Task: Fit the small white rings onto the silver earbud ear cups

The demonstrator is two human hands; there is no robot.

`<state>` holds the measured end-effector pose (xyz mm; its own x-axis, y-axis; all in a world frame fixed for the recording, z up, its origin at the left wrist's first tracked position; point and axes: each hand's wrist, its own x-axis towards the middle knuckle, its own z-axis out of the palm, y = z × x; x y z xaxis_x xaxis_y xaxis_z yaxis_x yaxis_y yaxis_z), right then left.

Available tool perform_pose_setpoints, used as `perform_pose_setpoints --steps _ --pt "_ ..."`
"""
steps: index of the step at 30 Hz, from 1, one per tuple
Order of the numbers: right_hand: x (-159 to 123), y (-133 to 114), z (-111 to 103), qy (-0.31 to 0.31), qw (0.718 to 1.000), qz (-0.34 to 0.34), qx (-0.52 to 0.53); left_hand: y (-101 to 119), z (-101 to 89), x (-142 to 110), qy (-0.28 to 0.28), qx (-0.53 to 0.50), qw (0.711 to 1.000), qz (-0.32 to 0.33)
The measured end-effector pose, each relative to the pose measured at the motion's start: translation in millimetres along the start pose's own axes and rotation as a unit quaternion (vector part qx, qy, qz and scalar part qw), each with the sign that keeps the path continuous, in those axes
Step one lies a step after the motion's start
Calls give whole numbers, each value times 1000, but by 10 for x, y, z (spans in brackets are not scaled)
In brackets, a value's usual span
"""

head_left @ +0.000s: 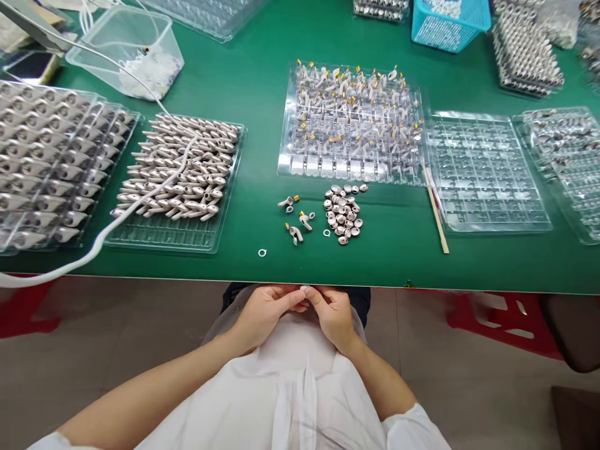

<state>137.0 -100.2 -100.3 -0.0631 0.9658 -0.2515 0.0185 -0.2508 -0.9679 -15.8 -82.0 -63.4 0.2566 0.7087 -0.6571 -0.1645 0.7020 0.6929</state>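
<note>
My left hand (268, 310) and my right hand (334, 312) meet at the table's front edge, thumbs and fingers pinched together. Between the thumb tips shows a small pale part (304, 288), too covered by fingers to name. On the green table just beyond lie a white ring (262, 253) and another thin ring (327, 233). A few curved beige earphone-like housings (297, 234) with gold-coloured tabs rest near them. To their right is a loose pile of small round metallic caps (343, 215).
Clear trays of beige parts (182, 172) stand left, crossed by a white cable (140, 201). A tray of gold-tabbed parts (351, 119) lies ahead, beside a clear tray (487, 175) and a wooden stick (437, 215). A plastic tub (164, 53) and blue basket (443, 31) stand behind.
</note>
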Motion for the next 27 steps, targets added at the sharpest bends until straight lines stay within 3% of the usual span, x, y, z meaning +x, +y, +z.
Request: perform_pose_setpoints --steps 11,17,27 --pt "24 -58 -40 -72 996 48 34 41 122 -23 69 44 997 9" --pt "55 -135 -21 -100 987 57 112 -13 151 -25 98 18 995 2" --pt "53 -189 -29 -104 985 69 116 -59 205 -41 141 11 990 -6"
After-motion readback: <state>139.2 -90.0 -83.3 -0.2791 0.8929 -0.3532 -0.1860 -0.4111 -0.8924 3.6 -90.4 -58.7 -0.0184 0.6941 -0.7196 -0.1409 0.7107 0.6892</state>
